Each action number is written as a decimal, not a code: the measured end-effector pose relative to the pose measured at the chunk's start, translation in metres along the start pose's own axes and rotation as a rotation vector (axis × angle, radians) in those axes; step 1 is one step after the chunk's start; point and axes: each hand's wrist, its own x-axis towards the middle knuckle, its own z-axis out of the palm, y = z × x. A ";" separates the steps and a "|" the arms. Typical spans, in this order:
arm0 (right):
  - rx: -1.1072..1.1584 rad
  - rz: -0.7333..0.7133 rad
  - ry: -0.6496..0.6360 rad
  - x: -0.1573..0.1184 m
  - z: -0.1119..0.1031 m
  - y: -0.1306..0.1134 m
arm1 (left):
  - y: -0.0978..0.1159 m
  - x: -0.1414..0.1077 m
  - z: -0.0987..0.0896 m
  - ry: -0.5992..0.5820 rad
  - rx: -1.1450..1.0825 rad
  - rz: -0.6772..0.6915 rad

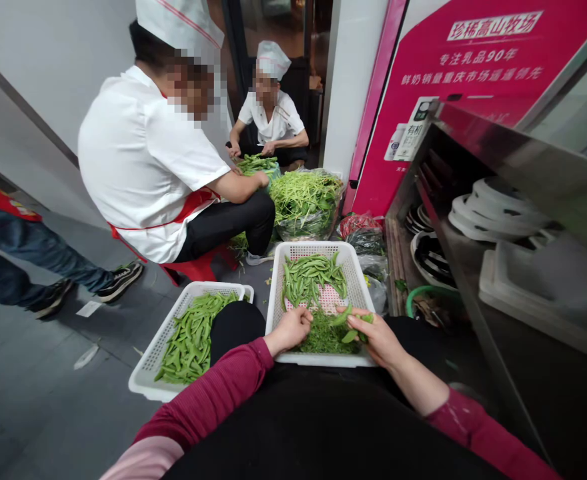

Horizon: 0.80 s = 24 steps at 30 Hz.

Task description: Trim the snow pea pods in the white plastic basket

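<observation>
My right hand [371,335] is closed around several green pea pods [356,325] above the near right part of a white perforated basket [277,293]. Close to it, my left hand [292,329] is held with its fingers pinched together; whatever lies between the fingertips is too small to make out. Whole pea pods [316,275] are heaped at the basket's far end. Under my hands is a pile of thin green trimmings [326,335]. To the left, a second white basket [146,367] holds a large heap of pods [196,333].
A person in white [143,160] sits on a red stool [193,267] ahead left; another person [271,117] crouches behind a large bag of greens [306,200]. A metal shelf [453,220] with white dishes stands close on my right. Someone's legs [38,253] are at far left.
</observation>
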 end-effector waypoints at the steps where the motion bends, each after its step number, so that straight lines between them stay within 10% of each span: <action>1: 0.019 0.003 -0.001 -0.001 0.000 0.001 | 0.006 -0.002 -0.001 -0.018 0.021 0.079; 8: -0.243 0.047 -0.059 0.002 0.001 0.003 | 0.032 -0.015 -0.001 -0.496 -0.008 0.067; 12: -0.906 -0.206 0.063 0.007 -0.005 0.002 | 0.028 -0.013 -0.009 -0.434 0.303 0.166; 17: -1.303 -0.414 -0.457 0.022 0.005 -0.003 | 0.027 -0.011 -0.012 -0.295 0.598 0.446; 24: -0.500 0.038 -0.196 0.038 0.032 0.015 | 0.017 -0.003 -0.007 0.179 0.431 0.404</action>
